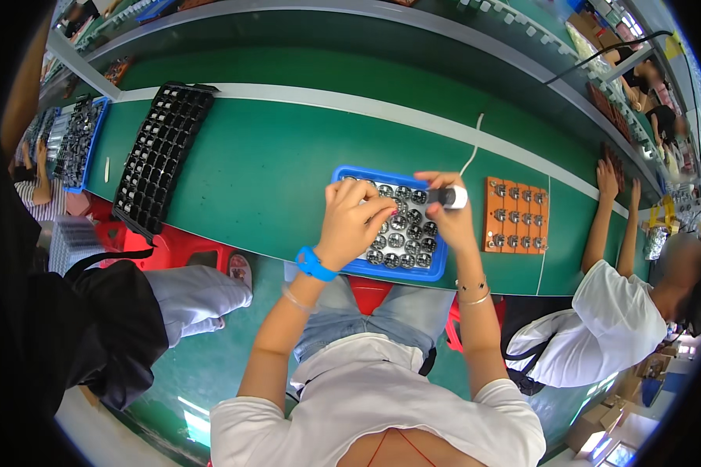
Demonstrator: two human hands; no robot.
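My left hand (354, 222) is over the left part of a shallow blue tray (439, 265), its thumb and fingertips pinched together. Whatever lies between those fingertips, if anything, is too small to make out. Several round, shiny dark-and-silver parts (397, 240) sit in rows on the tray's pale lining. At the tray's right edge my right hand (456, 226) grips a short white-and-black cylindrical tool (453, 198), its dark end pointing left toward the parts. A thin white cable (472, 152) runs from near the tool to the back of the table.
An orange board (516, 215) with rows of metal parts lies right of the tray on the green table (273, 171). At the left stands a black compartment tray (160, 152), with a blue bin (86, 148) beyond. Seated people flank me; the right one's forearms (611, 214) reach over the table.
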